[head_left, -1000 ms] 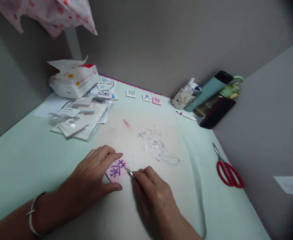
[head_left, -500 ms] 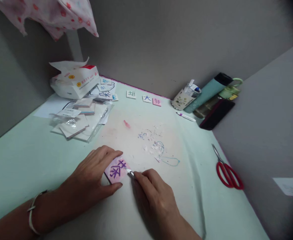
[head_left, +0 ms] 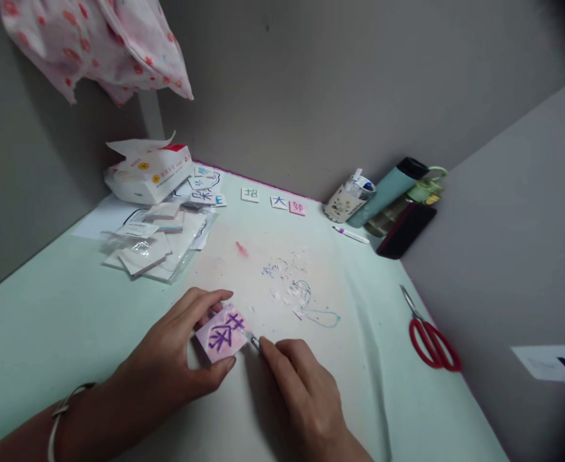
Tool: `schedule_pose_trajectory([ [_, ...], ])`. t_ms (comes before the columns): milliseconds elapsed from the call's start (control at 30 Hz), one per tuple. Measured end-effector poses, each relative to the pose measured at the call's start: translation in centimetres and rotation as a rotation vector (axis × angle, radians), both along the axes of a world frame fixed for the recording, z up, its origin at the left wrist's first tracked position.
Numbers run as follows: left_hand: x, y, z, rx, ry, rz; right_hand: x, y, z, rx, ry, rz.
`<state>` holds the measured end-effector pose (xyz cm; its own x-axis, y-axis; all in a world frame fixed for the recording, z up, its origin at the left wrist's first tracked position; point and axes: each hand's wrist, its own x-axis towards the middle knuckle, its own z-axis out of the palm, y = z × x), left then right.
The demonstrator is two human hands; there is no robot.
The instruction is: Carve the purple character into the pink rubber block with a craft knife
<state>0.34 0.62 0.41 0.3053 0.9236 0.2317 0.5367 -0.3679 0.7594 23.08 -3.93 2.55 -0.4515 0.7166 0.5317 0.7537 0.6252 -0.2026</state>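
Between the thumb and fingers of my left hand (head_left: 176, 350) is a pink square block (head_left: 225, 332) with a purple character on its face. The block is tilted over the table. My right hand (head_left: 304, 391) is closed around a slim metal-ended carving tool (head_left: 254, 341), whose tip meets the block's right edge by the character. Most of the tool's handle is hidden by the fingers. Pale shavings (head_left: 295, 294) lie on the table beyond my right hand.
Red-handled scissors (head_left: 431, 343) lie at the right. At the back stand a pen cup (head_left: 347, 200) and a teal bottle (head_left: 388, 189), with a marker (head_left: 351, 235) in front. Small lettered blocks (head_left: 250, 194) line the back edge. Bagged blocks (head_left: 160, 247) and a tissue pack (head_left: 152, 173) are at the left.
The camera view has shifted, so the background sits lower and slightly left. The block is tilted more, showing more of its face. Both hands keep their holds.
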Motion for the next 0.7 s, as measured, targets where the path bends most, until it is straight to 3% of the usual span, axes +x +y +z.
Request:
schedule_pose_trajectory([
  [200,0.3,0.0,-0.1,-0.11,-0.048,0.023,0.2,-0.3,-0.4,-0.001,-0.009,0.01],
  [300,0.5,-0.2,-0.4,-0.12,-0.09,0.024,0.3,-0.3,-0.5,-0.085,0.126,-0.03],
  [367,0.6,-0.3,-0.4,-0.054,-0.077,0.023,0.2,0.1,-0.1,-0.254,0.354,-0.053],
  [533,0.4,-0.5,0.3,0.206,0.061,-0.03,-0.3,1.2,1.5,-1.014,1.031,-0.169],
  [700,1.3,-1.2,0.4,0.297,0.08,-0.018,-1.3,1.3,1.4,-1.321,1.244,-0.112],
])
